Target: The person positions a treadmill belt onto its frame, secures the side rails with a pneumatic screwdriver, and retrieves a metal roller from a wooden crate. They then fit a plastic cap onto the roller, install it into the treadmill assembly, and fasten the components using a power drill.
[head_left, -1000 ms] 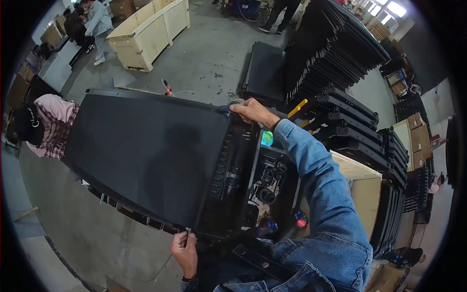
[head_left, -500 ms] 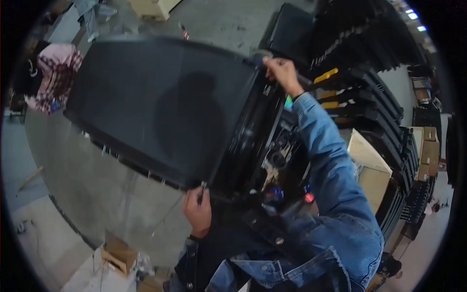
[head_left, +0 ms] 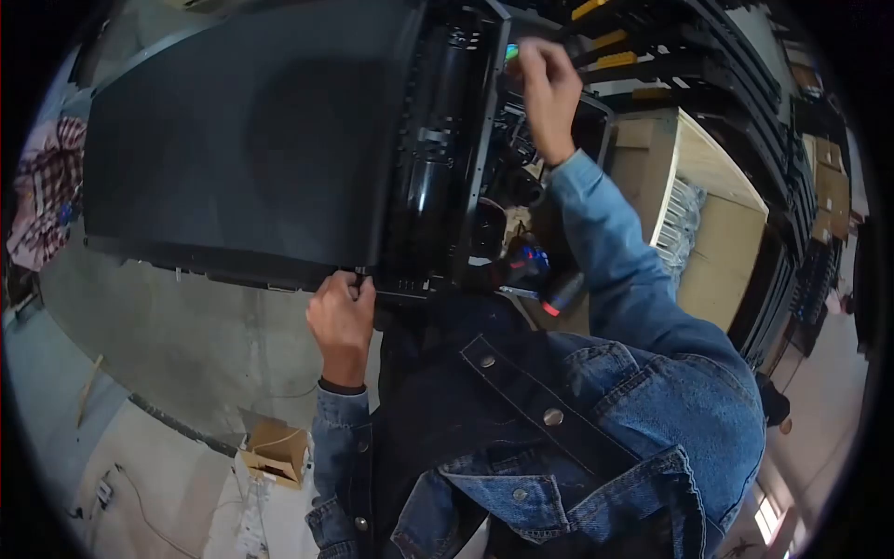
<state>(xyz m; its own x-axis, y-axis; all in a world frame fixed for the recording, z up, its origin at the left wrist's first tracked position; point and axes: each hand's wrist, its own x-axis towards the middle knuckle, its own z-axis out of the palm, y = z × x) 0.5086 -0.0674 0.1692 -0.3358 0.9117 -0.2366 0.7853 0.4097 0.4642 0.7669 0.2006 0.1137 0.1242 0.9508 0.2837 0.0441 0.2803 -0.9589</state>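
A broad black panel (head_left: pixel 214 140) with a smooth, dull surface fills the upper left. Along its right side runs a glossy black section (head_left: pixel 433 154) with a roller-like bar and metal brackets. My left hand (head_left: pixel 340 312) is closed at the panel's near right corner, its thumb and fingers pinched around a small dark piece too small to name. My right hand (head_left: pixel 549 88) is raised over the right side, apart from the panel. Its fingers are curled together, slightly blurred, and hide anything between them. Below it lies a dark tray of mixed parts (head_left: pixel 517 140).
A red and blue power tool (head_left: pixel 531 261) lies near my body. On the right stand an open wooden crate (head_left: pixel 717 224) and stacked black frames (head_left: pixel 670 65) with yellow pieces. A cardboard box (head_left: pixel 275 452) sits on the floor at lower left, near a checked cloth (head_left: pixel 56 177).
My right hand has left the panel's far right corner and moved over the parts on the right. My left hand stays at the near corner. The view has turned and shifted.
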